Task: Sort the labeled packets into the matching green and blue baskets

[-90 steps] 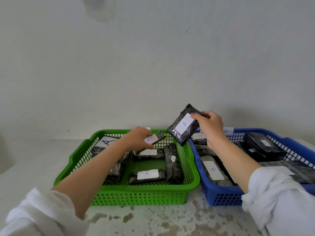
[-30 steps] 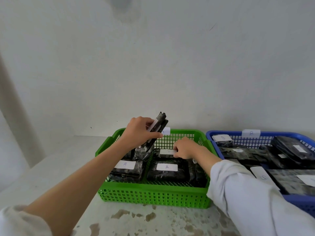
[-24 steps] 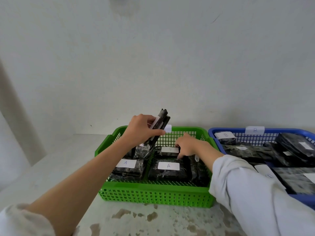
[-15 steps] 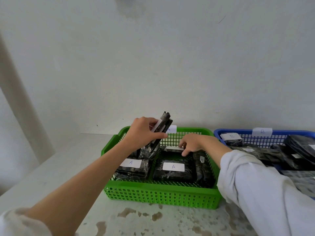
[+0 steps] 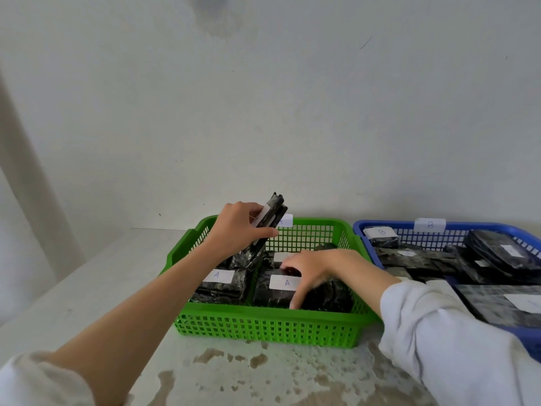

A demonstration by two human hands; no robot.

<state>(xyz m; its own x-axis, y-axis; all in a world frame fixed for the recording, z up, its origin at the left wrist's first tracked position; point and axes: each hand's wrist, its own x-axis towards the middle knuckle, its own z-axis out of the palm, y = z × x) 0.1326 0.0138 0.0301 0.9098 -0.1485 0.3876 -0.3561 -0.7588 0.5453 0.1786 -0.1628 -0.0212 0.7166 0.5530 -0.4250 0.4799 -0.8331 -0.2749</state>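
Just below and to the right of the left hand [image 5: 237,227], inside the green basket [image 5: 263,315], the right hand [image 5: 316,265] lies over the front packet [image 5: 272,294] labelled A. Its fingers curl at the packet's far edge and its thumb reaches down at the near edge, so it appears to grip the packet, probably to seat it squarely in its row.

The left hand wraps its fingers and thumb round a stack of packets [image 5: 277,208], holding them upright and tilted. Their lower end rests among the packets beneath the hand. Standing them on edge likely keeps floor space free for the right hand to arrange the flat ones.

Directly below the left wrist lies another A packet [image 5: 219,284], label up. Well to the right of the right forearm, the blue basket [image 5: 389,222] holds its B packets [image 5: 497,250]. Both baskets stand on the stained surface [image 5: 234,370].

Half a second ago the right hand's fingertips were farther back, at the rear packet's label; now the hand has drawn toward the near side, onto the front packet. The left hand's hold on the upright stack is unchanged. Three seconds ago the right hand carried an A packet aloft between the baskets, while the left hand was low inside the green one.
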